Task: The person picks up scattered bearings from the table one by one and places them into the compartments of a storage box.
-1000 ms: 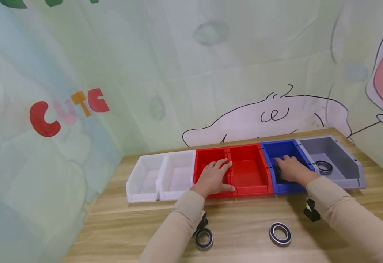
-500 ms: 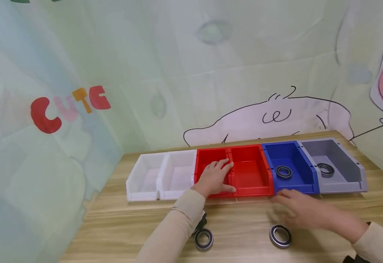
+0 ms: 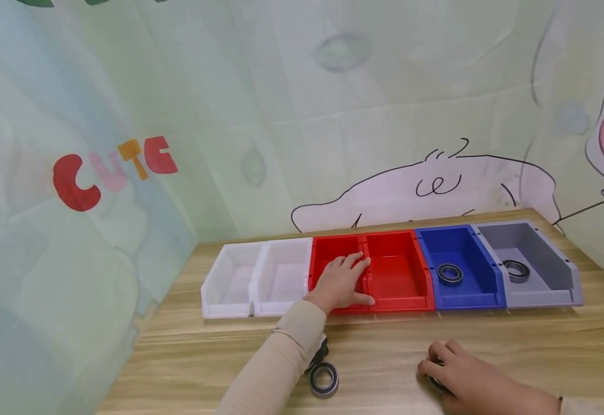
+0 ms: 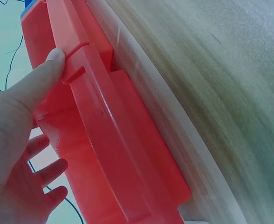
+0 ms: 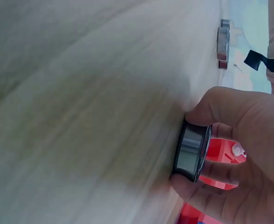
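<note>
My right hand (image 3: 463, 372) is down at the tabletop, its thumb and a finger on opposite sides of a ball bearing (image 5: 192, 150). The hand covers most of that bearing in the head view. My left hand (image 3: 340, 282) lies over the red bins with fingers spread and relaxed, its thumb (image 4: 55, 58) touching the front where two red bins (image 3: 396, 271) meet. A second bearing (image 3: 324, 379) lies flat on the table beside the left forearm. Single bearings also lie in the blue bin (image 3: 470, 301) and the grey bin (image 3: 543, 298).
Two white bins (image 3: 229, 314) stand at the left end of the bin row. The row runs along the back of the wooden table (image 3: 385, 340), before a printed cloth backdrop (image 3: 240, 115). A black strap piece (image 3: 319, 353) shows by the left sleeve.
My right hand has left the blue bin, where a bearing now shows, and come back to take hold of the right bearing on the table. The left hand has stayed put.
</note>
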A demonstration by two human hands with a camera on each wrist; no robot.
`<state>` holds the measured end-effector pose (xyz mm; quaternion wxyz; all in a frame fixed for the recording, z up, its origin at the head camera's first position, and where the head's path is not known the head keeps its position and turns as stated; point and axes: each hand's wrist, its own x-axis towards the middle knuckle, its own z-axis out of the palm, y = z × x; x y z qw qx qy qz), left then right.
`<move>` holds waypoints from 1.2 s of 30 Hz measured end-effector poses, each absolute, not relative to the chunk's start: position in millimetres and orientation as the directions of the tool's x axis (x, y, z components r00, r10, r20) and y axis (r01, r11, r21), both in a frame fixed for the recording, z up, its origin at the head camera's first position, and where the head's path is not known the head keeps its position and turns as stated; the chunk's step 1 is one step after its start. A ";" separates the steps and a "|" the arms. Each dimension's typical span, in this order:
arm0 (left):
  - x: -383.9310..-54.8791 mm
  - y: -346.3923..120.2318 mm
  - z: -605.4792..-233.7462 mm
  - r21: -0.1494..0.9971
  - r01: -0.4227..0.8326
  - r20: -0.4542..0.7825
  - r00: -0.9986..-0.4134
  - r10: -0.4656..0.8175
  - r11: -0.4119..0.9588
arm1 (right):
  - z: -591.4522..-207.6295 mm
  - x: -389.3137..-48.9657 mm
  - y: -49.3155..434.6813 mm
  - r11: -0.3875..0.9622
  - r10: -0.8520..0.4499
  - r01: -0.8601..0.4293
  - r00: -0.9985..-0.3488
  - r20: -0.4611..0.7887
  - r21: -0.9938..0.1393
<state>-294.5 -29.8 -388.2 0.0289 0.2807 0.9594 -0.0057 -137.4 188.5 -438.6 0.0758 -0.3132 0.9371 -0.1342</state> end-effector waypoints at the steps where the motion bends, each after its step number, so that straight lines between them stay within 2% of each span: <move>1: -294.3 -29.9 -388.2 0.008 0.538 -0.059 -0.841 0.538 0.843 | -439.1 -137.4 188.4 0.759 -0.618 -0.584 -0.786 -0.036 -0.288; 4: -293.9 -30.0 -388.5 0.015 0.537 -0.058 -0.842 0.537 0.844 | -438.6 -137.5 188.5 0.755 -0.624 -0.596 -0.781 -0.022 -0.274; 11: -294.4 -32.4 -390.1 0.009 0.536 -0.050 -0.843 0.536 0.844 | -424.4 -141.2 183.2 0.760 -0.605 -0.507 -0.781 -0.157 -0.406; 17: -293.5 -33.2 -388.0 0.016 0.534 -0.045 -0.844 0.535 0.845 | -408.4 -152.2 175.4 0.664 -0.691 -0.685 -0.715 0.106 -0.300; 19: -292.8 -33.0 -387.9 0.016 0.529 -0.053 -0.847 0.529 0.848 | -404.0 -159.0 173.4 0.662 -0.689 -0.703 -0.707 0.158 -0.260; 27: -290.8 -29.7 -388.0 0.005 0.553 -0.038 -0.833 0.553 0.833 | -389.7 -206.0 161.2 0.751 -0.600 -0.627 -0.779 0.182 -0.207; 33: -289.7 -30.9 -389.2 0.002 0.533 -0.051 -0.845 0.533 0.846 | -384.5 -243.5 149.1 0.844 -0.483 -0.496 -0.868 0.114 -0.205; 36: -289.8 -32.5 -389.2 0.002 0.533 -0.049 -0.845 0.532 0.846 | -388.1 -259.5 145.5 0.870 -0.448 -0.457 -0.889 0.092 -0.184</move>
